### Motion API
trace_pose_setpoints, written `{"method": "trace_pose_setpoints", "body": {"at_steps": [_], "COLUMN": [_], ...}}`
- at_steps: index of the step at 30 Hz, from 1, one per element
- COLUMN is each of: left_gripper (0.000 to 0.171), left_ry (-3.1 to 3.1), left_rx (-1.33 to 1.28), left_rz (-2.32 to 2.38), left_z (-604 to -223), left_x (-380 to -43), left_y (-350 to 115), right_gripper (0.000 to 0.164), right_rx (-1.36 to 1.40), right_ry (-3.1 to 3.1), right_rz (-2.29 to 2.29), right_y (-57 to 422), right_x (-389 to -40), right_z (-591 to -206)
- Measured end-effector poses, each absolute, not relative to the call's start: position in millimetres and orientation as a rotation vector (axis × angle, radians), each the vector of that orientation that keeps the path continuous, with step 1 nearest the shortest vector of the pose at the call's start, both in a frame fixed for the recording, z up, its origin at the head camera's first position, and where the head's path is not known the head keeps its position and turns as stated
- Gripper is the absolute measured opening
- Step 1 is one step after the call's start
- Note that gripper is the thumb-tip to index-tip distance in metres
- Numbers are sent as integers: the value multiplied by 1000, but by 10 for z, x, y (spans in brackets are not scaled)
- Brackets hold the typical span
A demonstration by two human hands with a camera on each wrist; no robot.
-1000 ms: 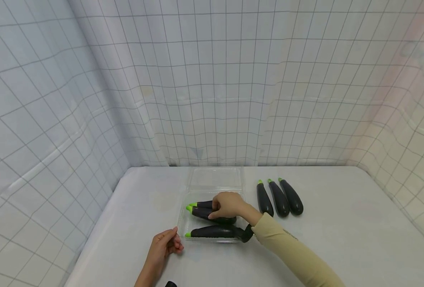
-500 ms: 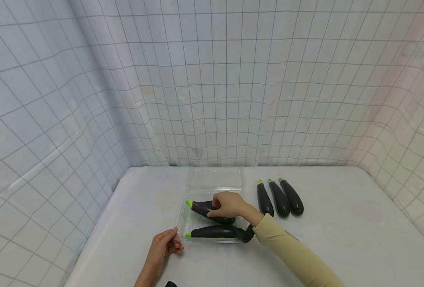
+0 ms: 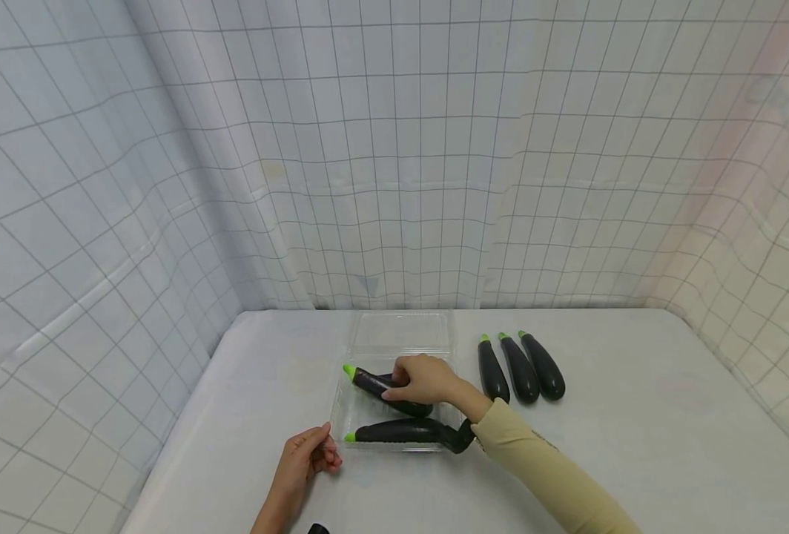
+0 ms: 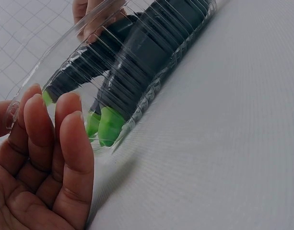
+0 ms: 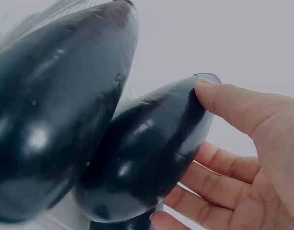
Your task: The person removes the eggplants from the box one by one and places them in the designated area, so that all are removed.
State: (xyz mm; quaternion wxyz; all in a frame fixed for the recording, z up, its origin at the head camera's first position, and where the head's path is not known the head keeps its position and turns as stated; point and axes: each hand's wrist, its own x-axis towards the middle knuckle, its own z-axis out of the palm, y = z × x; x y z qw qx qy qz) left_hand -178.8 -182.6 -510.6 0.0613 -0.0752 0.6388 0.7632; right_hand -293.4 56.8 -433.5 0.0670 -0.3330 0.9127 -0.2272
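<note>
A clear plastic clamshell box lies with its lid folded back. My left hand pinches its near left corner, thumb and fingers on the rim. Inside, my right hand holds a dark eggplant with a green stem end. The thumb lies on one side and the fingers on the other in the right wrist view. Another eggplant, mostly hidden, shows behind it. Along the front wall lies a dark eggplant; the left wrist view shows two green ends there.
Three eggplants lie side by side on the white table, right of the box. White gridded curtains enclose the back and sides. A black wrist device overlaps the box's right front corner.
The eggplant in my right hand has turned, its green end swinging towards the back and slightly left. It now hides the green end of the eggplant behind. My left hand stays put.
</note>
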Motion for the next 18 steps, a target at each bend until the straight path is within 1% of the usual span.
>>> {"method": "trace_pose_setpoints", "body": {"at_steps": [7, 18], "left_gripper": [38, 36], "left_ry": [1953, 1962], "left_rx": [-231, -243], "left_rz": [2300, 2306], "left_z": [-5121, -5117], "left_x": [-1794, -1798], "left_y": [-1822, -1816], "right_gripper": [32, 32], "right_rx": [-1010, -1030], "right_ry": [2759, 2771], "right_rz": [-717, -772], "right_y": [579, 580], "right_x": [-2938, -2923], "right_z": [-4336, -4307]}}
